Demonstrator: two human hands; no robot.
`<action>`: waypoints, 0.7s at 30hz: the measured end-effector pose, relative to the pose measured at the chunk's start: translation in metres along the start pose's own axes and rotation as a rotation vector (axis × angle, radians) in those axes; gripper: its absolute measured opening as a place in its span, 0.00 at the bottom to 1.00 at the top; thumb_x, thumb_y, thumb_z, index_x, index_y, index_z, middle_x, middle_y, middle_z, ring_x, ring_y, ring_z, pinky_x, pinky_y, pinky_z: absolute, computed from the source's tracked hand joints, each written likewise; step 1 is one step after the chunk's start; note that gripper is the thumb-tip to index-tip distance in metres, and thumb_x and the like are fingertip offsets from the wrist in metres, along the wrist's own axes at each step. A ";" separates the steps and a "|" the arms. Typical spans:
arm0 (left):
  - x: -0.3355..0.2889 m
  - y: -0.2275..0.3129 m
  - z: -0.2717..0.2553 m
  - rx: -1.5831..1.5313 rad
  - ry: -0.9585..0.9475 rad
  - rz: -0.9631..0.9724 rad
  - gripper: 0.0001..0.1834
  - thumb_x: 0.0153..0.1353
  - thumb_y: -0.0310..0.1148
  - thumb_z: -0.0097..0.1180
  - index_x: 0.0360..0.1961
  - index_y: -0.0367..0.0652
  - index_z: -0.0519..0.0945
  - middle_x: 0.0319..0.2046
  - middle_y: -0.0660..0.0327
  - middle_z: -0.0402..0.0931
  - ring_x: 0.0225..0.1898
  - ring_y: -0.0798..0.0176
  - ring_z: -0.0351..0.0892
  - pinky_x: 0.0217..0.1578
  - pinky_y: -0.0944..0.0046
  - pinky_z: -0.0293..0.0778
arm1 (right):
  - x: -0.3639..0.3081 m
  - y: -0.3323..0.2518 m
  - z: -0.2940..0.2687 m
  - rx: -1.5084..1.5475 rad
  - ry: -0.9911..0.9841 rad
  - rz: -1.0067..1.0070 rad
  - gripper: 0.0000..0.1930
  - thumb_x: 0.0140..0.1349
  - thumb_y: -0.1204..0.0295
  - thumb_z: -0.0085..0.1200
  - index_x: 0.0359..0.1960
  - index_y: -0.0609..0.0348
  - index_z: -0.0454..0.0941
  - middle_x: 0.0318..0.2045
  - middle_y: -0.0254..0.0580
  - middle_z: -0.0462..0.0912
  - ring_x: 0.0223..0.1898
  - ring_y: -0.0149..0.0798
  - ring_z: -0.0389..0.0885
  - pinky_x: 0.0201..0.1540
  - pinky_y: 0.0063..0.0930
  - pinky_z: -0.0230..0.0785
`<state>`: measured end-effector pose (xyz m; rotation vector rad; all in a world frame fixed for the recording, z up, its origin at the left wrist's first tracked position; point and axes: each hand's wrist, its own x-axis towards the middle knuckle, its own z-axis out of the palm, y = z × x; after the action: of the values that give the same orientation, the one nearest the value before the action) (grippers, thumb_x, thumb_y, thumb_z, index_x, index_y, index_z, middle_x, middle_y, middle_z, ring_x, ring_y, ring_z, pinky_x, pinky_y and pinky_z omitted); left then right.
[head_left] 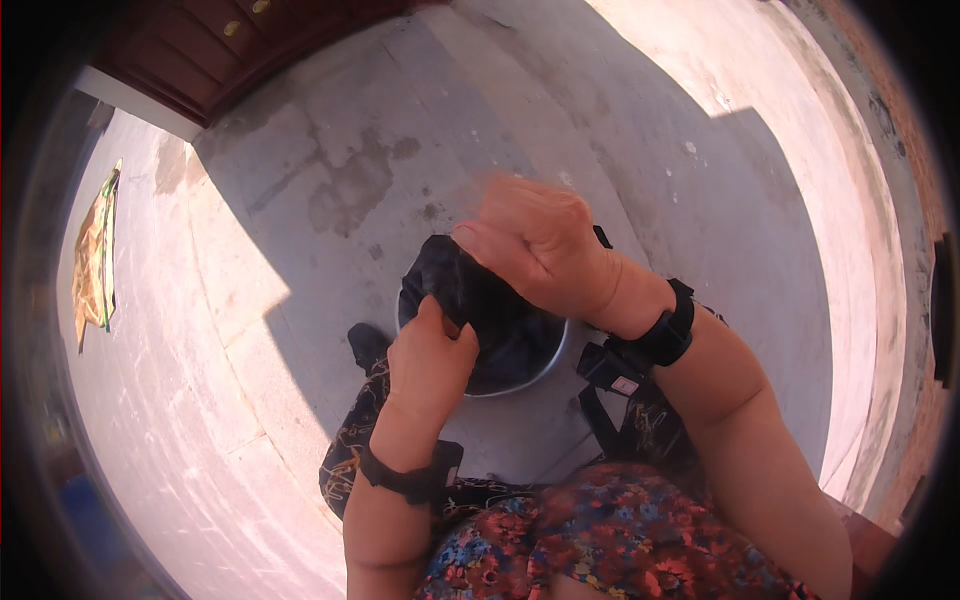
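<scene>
A black cloth [440,268] is bunched up over a round basin with a pale metal rim [530,385], which stands between my legs. My left hand [430,355] is closed on the near part of the cloth, thumb and fingers pinched together. Above the basin's far right side, my right hand [535,245] is curled closed, its thumb right beside the top of the cloth. Motion blurs its far knuckles, and whatever its fingers hold is hidden. More dark material fills the basin, too dim to make out.
A dark red panelled door [190,50] stands at the far left beyond a pale step [140,100]. A tan sack [97,255] lies on the sunlit concrete at left. Black straps with a small box [605,370] sit by my right knee. A brick wall curves along the right.
</scene>
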<state>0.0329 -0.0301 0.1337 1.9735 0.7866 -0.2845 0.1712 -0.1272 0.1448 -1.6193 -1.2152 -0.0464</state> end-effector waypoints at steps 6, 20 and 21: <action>0.008 -0.027 -0.001 -0.002 0.207 0.707 0.31 0.55 0.33 0.60 0.59 0.38 0.64 0.55 0.52 0.69 0.57 0.55 0.69 0.55 0.58 0.66 | -0.004 -0.028 0.018 0.176 -0.136 -0.393 0.11 0.48 0.74 0.63 0.19 0.58 0.70 0.21 0.40 0.70 0.21 0.44 0.68 0.23 0.33 0.61; 0.006 -0.009 0.002 -0.288 0.764 0.455 0.09 0.55 0.21 0.54 0.39 0.36 0.75 0.34 0.63 0.75 0.37 0.71 0.73 0.40 0.69 0.71 | -0.026 -0.016 0.019 0.604 -0.034 0.582 0.18 0.57 0.70 0.62 0.44 0.66 0.71 0.37 0.40 0.79 0.37 0.26 0.77 0.39 0.21 0.72; 0.005 -0.010 0.002 -0.333 0.747 0.454 0.10 0.55 0.20 0.54 0.39 0.36 0.75 0.34 0.63 0.74 0.38 0.70 0.73 0.42 0.69 0.70 | -0.027 -0.016 0.023 0.587 -0.007 0.588 0.19 0.57 0.71 0.61 0.46 0.67 0.70 0.36 0.41 0.79 0.37 0.26 0.77 0.39 0.21 0.72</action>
<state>0.0310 -0.0266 0.1227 1.8588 0.7409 0.8430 0.1353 -0.1294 0.1307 -1.3792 -0.6262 0.6301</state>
